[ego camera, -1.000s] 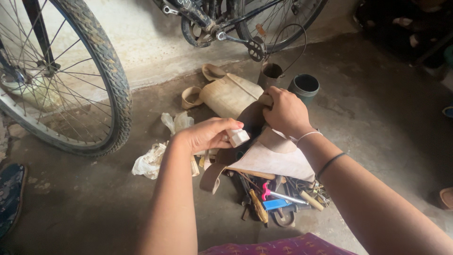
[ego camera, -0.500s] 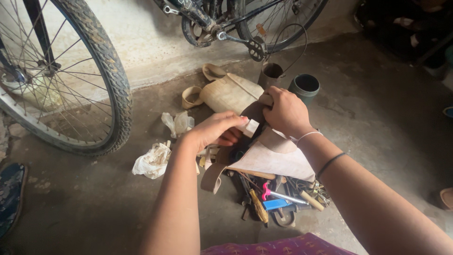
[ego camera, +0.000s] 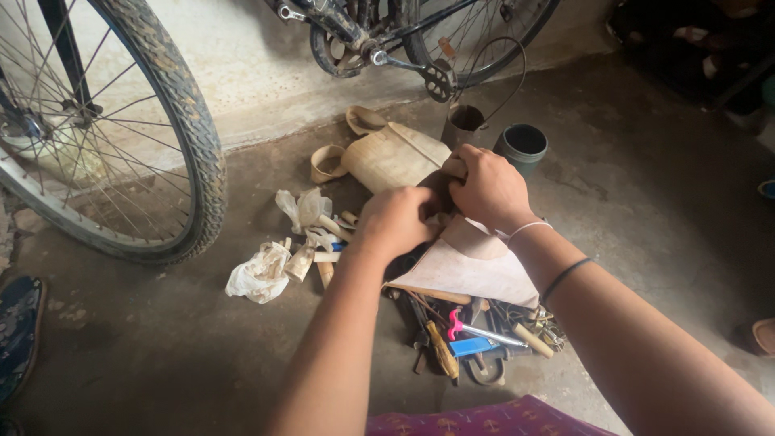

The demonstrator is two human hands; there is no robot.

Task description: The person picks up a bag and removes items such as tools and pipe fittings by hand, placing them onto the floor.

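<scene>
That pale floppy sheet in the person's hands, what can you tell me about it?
The sheet looks like pale tan leather or rubber, matte and limp, with a darker underside showing at its curled left edge. Both hands grip its upper end: the left hand pinches from the left, the right hand from above. Its lower part drapes in a rough triangle over a pile of tools on the concrete floor.
</scene>
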